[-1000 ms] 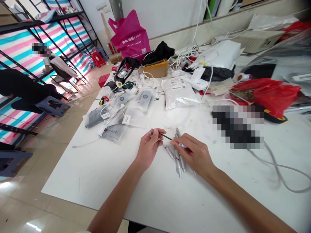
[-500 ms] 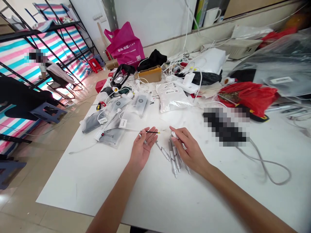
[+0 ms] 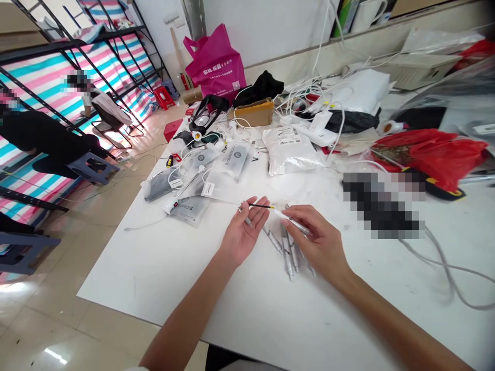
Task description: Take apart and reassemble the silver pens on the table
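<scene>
My left hand (image 3: 244,234) is turned palm up, its thumb holding a thin black pen refill (image 3: 260,206) with a yellowish tip that points right. A short silver pen part (image 3: 245,215) also lies in that hand, partly hidden by the thumb. Between the thumb and fingers of my right hand (image 3: 319,239) is a white and silver pen barrel (image 3: 296,223). Its white end meets the refill's tip, or nearly so; I cannot tell whether the tip is inside. Below the hands, several silver-white pens (image 3: 287,257) lie on the white table (image 3: 247,319), some partly covered by my right hand.
Frosted pouches (image 3: 187,208) and a white plastic parcel (image 3: 292,152) lie beyond my hands. Tangled white cables (image 3: 297,98), a cardboard box (image 3: 253,112) and a magenta bag (image 3: 218,67) stand farther back. At right are a red plastic bag (image 3: 433,152) and a grey cable (image 3: 444,263). People sit at left.
My right hand has turned the pen barrel sideways and brought its white end to the refill's tip. The left hand keeps its hold. The whole view has shifted slightly.
</scene>
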A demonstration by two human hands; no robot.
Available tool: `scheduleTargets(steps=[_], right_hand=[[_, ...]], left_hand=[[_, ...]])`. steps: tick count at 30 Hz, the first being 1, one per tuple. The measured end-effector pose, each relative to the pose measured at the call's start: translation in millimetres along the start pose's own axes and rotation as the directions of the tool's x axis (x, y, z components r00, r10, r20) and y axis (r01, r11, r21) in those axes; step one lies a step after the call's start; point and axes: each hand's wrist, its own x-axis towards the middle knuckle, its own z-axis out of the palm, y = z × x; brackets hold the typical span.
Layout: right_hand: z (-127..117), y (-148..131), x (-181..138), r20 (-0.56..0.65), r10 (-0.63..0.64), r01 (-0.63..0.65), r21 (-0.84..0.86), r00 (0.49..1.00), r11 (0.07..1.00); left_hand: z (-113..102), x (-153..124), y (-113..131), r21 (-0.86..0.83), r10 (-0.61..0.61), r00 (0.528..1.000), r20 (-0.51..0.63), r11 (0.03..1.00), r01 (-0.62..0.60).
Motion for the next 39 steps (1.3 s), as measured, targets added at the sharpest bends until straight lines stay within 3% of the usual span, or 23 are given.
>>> scheduleTargets(steps=[6,13,21,27,31,36,39], right_hand=[[5,-1,-1,-0.009,0.127,-0.125,0.115,0.992,0.985],[-7,-7,10,-0.207,0.152,-0.134,0.100,0.966,0.986],[-9,4,12,-0.118,0.212,-0.191,0.170,0.970,0.967],[-8,-1,12,-0.143,0.186,-0.160,0.173,0.972,0.972],[-6,-5,8,-0.171,0.146,-0.113,0.190,0.974,0.975],[-5,-5,5,-0.063,0.073,-0.070,0.059,0.995,0.996],[-7,-5,6,-0.010,0.049,-0.049,-0.013,0.999,0.999]], left_hand=[[-1,0,-3,0.004,0.047,0.999,-0.009,0.999,-0.047],[-6,3,-7,0.072,0.093,0.992,-0.089,0.994,-0.086],[-5,4,-7,-0.041,0.059,0.990,-0.127,0.997,-0.064],[-5,4,-8,-0.013,0.057,0.990,-0.131,0.998,-0.059],[-3,1,-7,0.071,0.036,0.995,-0.092,0.997,-0.030],[2,-6,-8,0.274,-0.085,0.994,0.067,0.960,0.064],[4,-8,-10,0.330,-0.102,0.990,0.097,0.942,0.065]])
